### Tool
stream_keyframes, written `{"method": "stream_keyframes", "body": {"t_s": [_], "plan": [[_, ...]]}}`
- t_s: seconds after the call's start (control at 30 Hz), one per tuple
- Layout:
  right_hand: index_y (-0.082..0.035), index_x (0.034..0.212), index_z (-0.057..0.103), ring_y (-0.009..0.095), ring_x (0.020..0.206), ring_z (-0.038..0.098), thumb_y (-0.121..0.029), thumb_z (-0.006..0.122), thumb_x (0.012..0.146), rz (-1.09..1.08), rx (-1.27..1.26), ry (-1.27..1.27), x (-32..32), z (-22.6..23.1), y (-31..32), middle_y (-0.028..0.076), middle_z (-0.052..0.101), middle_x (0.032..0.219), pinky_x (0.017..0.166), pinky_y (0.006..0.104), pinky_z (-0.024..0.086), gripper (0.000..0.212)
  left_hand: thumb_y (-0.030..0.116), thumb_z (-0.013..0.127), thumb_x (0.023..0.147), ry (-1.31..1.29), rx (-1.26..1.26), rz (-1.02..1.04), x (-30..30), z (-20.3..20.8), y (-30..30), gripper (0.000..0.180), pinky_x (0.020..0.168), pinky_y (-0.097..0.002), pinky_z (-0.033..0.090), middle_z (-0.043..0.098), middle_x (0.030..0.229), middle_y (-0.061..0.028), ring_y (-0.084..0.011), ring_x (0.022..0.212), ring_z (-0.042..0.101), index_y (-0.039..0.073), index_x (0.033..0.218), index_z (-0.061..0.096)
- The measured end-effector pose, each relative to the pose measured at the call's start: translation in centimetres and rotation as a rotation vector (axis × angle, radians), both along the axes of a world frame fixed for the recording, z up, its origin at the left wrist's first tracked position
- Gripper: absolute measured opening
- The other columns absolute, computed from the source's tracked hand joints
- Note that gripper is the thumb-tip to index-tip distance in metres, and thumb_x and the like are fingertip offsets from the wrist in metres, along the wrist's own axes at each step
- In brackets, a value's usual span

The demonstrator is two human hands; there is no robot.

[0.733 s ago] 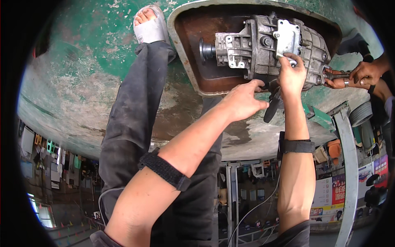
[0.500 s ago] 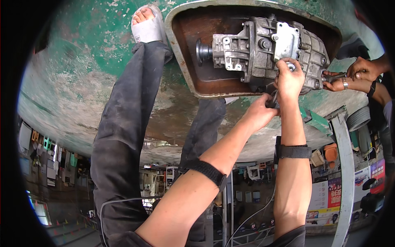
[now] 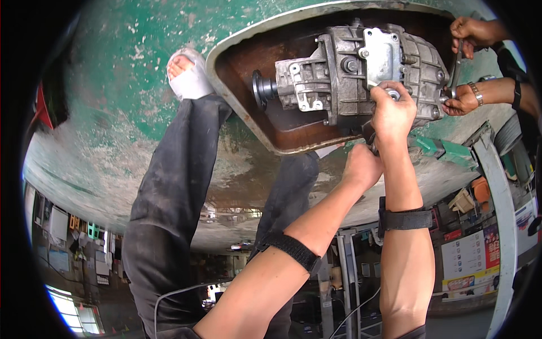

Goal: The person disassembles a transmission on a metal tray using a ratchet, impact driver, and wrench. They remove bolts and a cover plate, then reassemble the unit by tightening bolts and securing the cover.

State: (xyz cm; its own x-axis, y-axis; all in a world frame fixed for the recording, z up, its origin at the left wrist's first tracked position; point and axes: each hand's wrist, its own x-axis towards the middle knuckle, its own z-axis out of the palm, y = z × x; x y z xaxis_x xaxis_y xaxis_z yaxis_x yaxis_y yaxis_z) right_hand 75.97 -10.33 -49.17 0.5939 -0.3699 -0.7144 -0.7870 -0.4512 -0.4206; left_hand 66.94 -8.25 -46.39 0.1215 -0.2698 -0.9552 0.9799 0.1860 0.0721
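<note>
A grey cast-metal gearbox [image 3: 339,73] lies on its side in a rusty-brown metal tray [image 3: 271,148]. My right hand [image 3: 393,116] is closed at the gearbox's near side, its thumb and forefinger curled round a shiny round metal piece [image 3: 393,95]. Just below it, my left hand [image 3: 362,165] grips a dark metal tool [image 3: 372,141] near the tray's rim. Most of that tool is hidden by my hands, so its kind does not show. A flat silver cover plate [image 3: 381,55] sits on the gearbox above my right fingers.
At the gearbox's right end, a co-worker's upper hand [image 3: 473,33] holds a wrench [image 3: 456,70], while their lower hand [image 3: 464,100] is at its lower end. A green metal beam [image 3: 443,151] and grey post [image 3: 499,198] stand right. My sandalled foot [image 3: 189,76] is left of the tray.
The view has shifted, so the tray sits further left. The co-worker's wrench has swung from lying level to standing upright, one hand rising with it. My hands stay at the same spot on the gearbox.
</note>
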Motion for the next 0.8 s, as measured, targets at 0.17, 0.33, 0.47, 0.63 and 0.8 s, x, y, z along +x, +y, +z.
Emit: {"method": "stream_keyframes", "body": {"t_s": [0.17, 0.33, 0.47, 0.63, 0.8], "plan": [[-0.001, 0.079, 0.064, 0.006, 0.049, 0.043, -0.008, 0.064, 0.073, 0.217, -0.188, -0.127, 0.2, 0.1, 0.2, -0.001, 0.05, 0.053, 0.047, 0.0269, 0.037, 0.009, 0.038, 0.069, 0.083, -0.185, -0.289, -0.122, 0.4, -1.0, 4.6, 0.044, 0.078, -0.039, 0.053, 0.07, 0.088, -0.0219, -0.0355, 0.087, 0.068, -0.003, 0.099, 0.069], [-0.004, 0.078, 0.066, 0.017, 0.05, 0.053, -0.012, 0.063, 0.071, 0.256, -0.246, -0.041, 0.6, 0.3, 0.2, 0.01, 0.057, 0.053, 0.054, 0.0336, 0.045, 0.012, 0.034, 0.07, 0.086, -0.457, -0.023, -0.523, 4.1, -2.8, 15.9, 0.045, 0.089, -0.0324, 0.049, 0.07, 0.104, -0.0162, -0.0223, 0.1, 0.065, 0.0, 0.116, 0.063], [-0.005, 0.08, 0.067, 0.031, 0.057, 0.061, -0.013, 0.061, 0.07, 0.254, -0.281, -0.056, 0.6, 0.7, 0.1, 0.018, 0.06, 0.058, 0.061, 0.0383, 0.048, 0.014, 0.03, 0.072, 0.083, -0.584, 0.174, -0.729, 8.6, -2.6, 25.0, 0.049, 0.088, -0.034, 0.05, 0.07, 0.103, -0.0155, -0.0248, 0.098, 0.067, -0.001, 0.119, 0.06], [-0.005, 0.082, 0.069, 0.036, 0.066, 0.066, -0.012, 0.06, 0.068, 0.143, -0.202, -0.046, 0.6, 1.1, 0.2, 0.022, 0.064, 0.066, 0.067, 0.0413, 0.051, 0.018, 0.026, 0.07, 0.082, -0.782, 0.295, -1.377, 17.2, 2.0, 29.6, 0.045, 0.091, -0.04, 0.049, 0.069, 0.107, -0.0187, -0.0345, 0.103, 0.065, 0.001, 0.117, 0.062], [-0.007, 0.084, 0.07, 0.041, 0.081, 0.066, -0.01, 0.057, 0.069, 0.054, -0.273, -0.005, 0.8, 0.6, 0.3, 0.026, 0.065, 0.077, 0.075, 0.0436, 0.052, 0.021, 0.034, 0.066, 0.085, -0.958, 0.192, -1.904, 26.8, 1.9, 20.9, 0.044, 0.091, -0.0438, 0.05, 0.068, 0.111, -0.0169, -0.0345, 0.105, 0.064, 0.01, 0.122, 0.061]]}}
